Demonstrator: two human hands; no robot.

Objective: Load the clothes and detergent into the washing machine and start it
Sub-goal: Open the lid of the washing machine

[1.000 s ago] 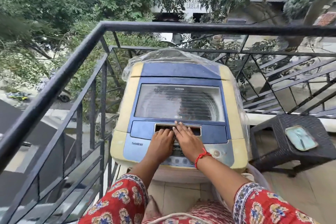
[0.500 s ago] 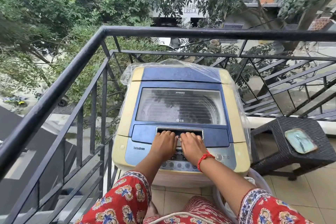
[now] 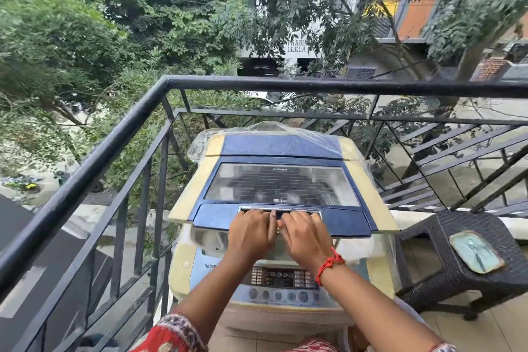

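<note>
We stand at the washing machine (image 3: 281,237) in the balcony corner, hemmed by the black railing (image 3: 85,177) on the left and far sides. Our left hand (image 3: 251,233) and right hand (image 3: 304,237) sit side by side, fingers curled into the lid's handle recess (image 3: 281,211), and the blue lid (image 3: 281,188) tilts up at its near edge, a gap showing beneath. So we judge this the opening step; no clothes or detergent show here. Next, we reckon, comes swinging the lid up and away to its far hinge, minding the loose plastic cover (image 3: 380,248). The control panel (image 3: 281,278) waits below our wrists.
</note>
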